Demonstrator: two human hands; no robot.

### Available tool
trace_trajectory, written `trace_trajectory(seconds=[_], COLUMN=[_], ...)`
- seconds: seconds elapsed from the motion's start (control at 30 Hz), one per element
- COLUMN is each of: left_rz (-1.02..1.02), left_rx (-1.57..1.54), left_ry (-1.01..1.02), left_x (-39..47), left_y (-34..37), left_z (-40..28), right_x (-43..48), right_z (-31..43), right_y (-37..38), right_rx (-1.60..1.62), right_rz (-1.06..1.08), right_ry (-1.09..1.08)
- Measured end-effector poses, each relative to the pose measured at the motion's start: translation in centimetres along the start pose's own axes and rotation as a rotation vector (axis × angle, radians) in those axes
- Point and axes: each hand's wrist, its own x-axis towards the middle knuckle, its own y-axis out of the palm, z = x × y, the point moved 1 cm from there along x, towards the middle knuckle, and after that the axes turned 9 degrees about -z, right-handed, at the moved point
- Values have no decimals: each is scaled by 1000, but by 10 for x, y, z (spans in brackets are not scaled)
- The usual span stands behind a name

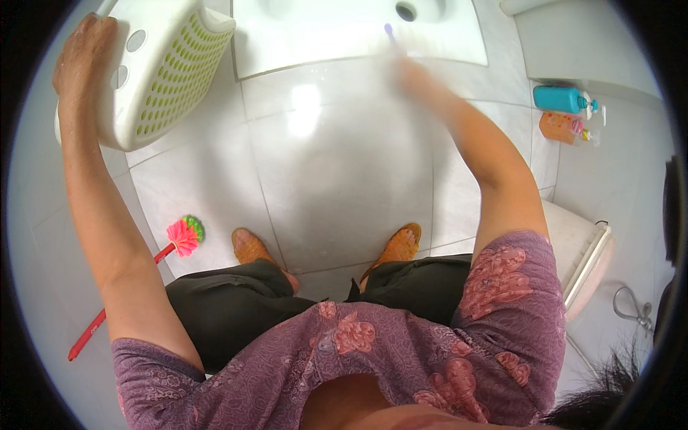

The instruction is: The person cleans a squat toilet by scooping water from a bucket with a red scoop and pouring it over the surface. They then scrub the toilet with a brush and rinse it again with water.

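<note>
At the upper left, my left hand [86, 54] is closed at the edge of a white plastic basket [115, 102] with a perforated, green-dotted wall. The basket is tilted, and two round holes show in its side. My right hand [414, 78] is reached forward and blurred by motion. From it sticks a thin tool with a purple tip [388, 30], perhaps a toothbrush; the rest of it is lost in the blur. Just beyond lies a white ceramic squat toilet pan [322, 43] with a dark drain hole [406, 11].
A red-handled brush [183, 237] with pink and green bristles leans at the left. Blue [556, 99] and orange [559, 127] pump bottles stand at the right wall. A lidded white bin [578, 247] is by my right arm. Grey tiles [333, 188] look wet and shiny.
</note>
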Motion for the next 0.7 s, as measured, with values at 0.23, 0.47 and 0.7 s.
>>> trace_trajectory(seconds=[0.23,0.47,0.7], left_rz=[30,7,91], left_rx=[-27,17,-44], left_ry=[-60,-3,-103], left_x=[1,6,2], left_y=[1,3,7], left_z=[3,6,20], right_x=[-41,21,-40], right_z=[1,-12,-11], right_y=[31,27,81], right_rx=[92,255,292], right_rz=[-97,-202,-153], right_ry=[-74,-97,18])
